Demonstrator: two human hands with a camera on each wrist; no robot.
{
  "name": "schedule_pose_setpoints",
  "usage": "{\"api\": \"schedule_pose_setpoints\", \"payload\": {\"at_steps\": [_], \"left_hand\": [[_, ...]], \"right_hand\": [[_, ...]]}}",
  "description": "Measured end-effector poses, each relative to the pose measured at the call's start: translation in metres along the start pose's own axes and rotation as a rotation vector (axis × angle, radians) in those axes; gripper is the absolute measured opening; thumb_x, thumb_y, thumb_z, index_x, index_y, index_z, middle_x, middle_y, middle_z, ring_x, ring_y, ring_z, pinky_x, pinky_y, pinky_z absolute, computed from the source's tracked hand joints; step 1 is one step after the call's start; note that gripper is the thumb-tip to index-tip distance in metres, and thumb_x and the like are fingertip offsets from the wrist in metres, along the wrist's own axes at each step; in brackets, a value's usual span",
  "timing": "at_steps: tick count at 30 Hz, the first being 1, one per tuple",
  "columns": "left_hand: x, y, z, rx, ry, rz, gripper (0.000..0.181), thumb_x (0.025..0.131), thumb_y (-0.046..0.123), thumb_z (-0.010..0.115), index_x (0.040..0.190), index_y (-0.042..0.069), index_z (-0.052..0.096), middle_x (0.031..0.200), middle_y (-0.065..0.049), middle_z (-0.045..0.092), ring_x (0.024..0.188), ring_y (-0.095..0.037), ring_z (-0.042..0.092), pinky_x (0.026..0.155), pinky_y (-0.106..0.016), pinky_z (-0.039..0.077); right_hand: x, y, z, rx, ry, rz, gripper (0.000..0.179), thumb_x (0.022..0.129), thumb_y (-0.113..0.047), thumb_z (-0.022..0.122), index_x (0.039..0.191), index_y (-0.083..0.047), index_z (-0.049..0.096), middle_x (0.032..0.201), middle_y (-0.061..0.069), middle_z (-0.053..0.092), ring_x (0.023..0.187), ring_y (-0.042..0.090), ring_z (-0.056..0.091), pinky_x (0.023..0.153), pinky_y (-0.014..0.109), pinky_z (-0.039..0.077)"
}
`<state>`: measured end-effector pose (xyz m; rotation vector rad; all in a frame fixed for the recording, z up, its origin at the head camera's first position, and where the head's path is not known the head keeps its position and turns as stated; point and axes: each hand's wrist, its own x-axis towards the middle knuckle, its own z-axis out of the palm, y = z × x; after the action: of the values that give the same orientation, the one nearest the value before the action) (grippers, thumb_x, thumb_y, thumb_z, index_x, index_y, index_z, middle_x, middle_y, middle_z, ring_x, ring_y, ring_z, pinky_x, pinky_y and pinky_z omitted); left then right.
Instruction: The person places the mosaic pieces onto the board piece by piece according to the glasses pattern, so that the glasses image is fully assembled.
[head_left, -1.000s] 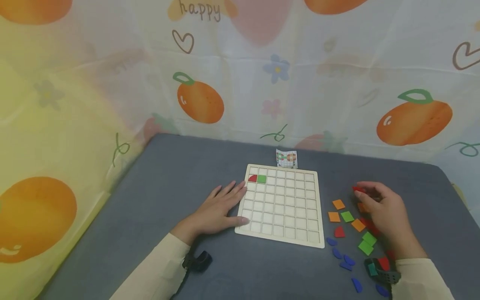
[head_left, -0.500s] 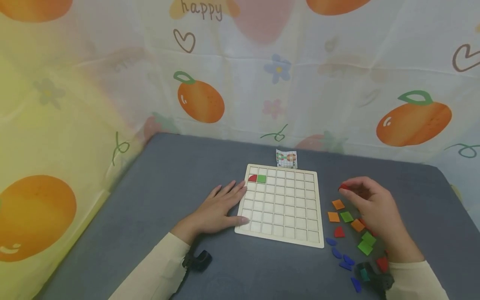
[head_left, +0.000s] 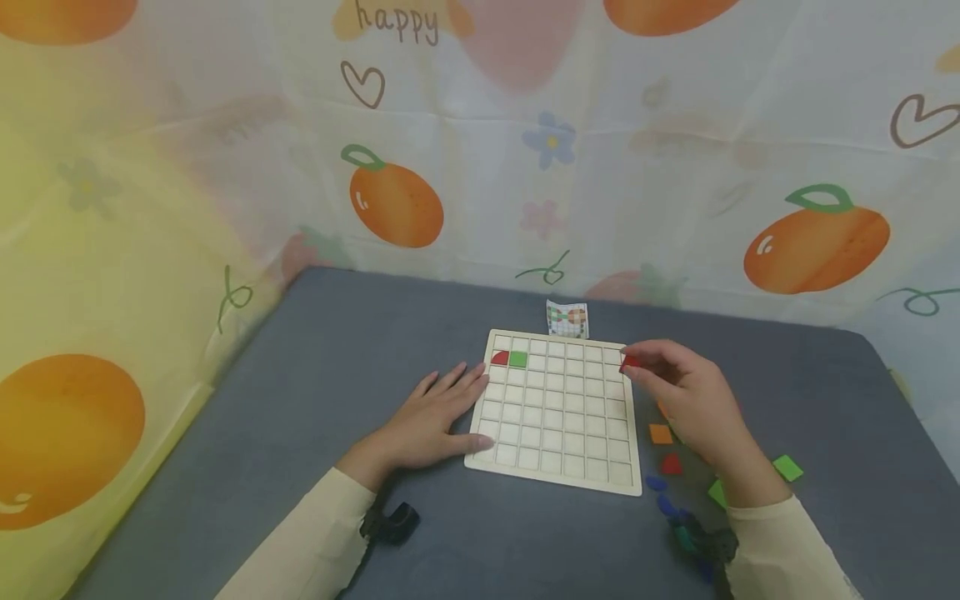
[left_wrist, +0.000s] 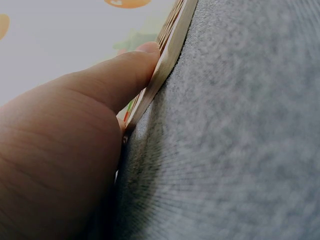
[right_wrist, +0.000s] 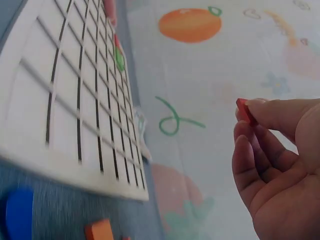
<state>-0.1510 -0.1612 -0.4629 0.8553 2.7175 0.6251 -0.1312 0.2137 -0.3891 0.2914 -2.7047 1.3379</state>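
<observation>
My left hand (head_left: 427, 425) lies spread along the left edge of a pale gridded board (head_left: 553, 439), its fingertips and thumb touching the rim. In the left wrist view the thumb (left_wrist: 120, 75) rests on the board's edge. Thumb and fingers of my right hand (head_left: 697, 408) pinch a small red tile (right_wrist: 245, 111) near the board's upper right edge; its full shape is partly covered. Within the grid, towards the upper left, a red piece with a curved side (head_left: 500, 358) sits beside a green square tile (head_left: 518, 359).
Behind the board lies a small printed pattern card (head_left: 567, 320). Loose pieces lie right of it, including an orange square (head_left: 661, 434), a red piece (head_left: 671, 464), a blue piece (head_left: 656, 482) and a green square (head_left: 787, 468). My right arm covers others. A printed cloth (head_left: 480, 167) hangs behind the table.
My right hand has carried the red tile leftward from over the loose pieces to the board's right edge. The left hand stays put on the board.
</observation>
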Motion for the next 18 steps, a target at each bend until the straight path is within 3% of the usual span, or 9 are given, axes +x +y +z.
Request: {"api": "schedule_pose_setpoints", "payload": {"at_steps": [9, 18], "left_hand": [[-0.001, -0.004, 0.001, 0.008, -0.005, -0.003, 0.098, 0.103, 0.071, 0.059, 0.175, 0.017, 0.021, 0.18, 0.005, 0.011, 0.166, -0.021, 0.001, 0.129, -0.057, -0.002], [0.0, -0.003, 0.0, 0.009, -0.01, 0.003, 0.098, 0.103, 0.071, 0.058, 0.175, 0.017, 0.021, 0.18, 0.005, 0.012, 0.166, -0.021, 0.002, 0.129, -0.056, -0.001]], "right_hand": [[0.03, -0.006, 0.034, 0.112, -0.09, 0.016, 0.028, 0.107, -0.021, 0.075, 0.134, -0.011, 0.075, 0.114, 0.003, 0.075, 0.102, 0.033, 0.071, 0.083, 0.036, 0.056], [0.054, -0.005, 0.068, 0.165, -0.158, 0.075, 0.028, 0.108, -0.017, 0.073, 0.135, -0.007, 0.074, 0.111, 0.006, 0.074, 0.1, 0.029, 0.07, 0.086, 0.045, 0.055]]}}
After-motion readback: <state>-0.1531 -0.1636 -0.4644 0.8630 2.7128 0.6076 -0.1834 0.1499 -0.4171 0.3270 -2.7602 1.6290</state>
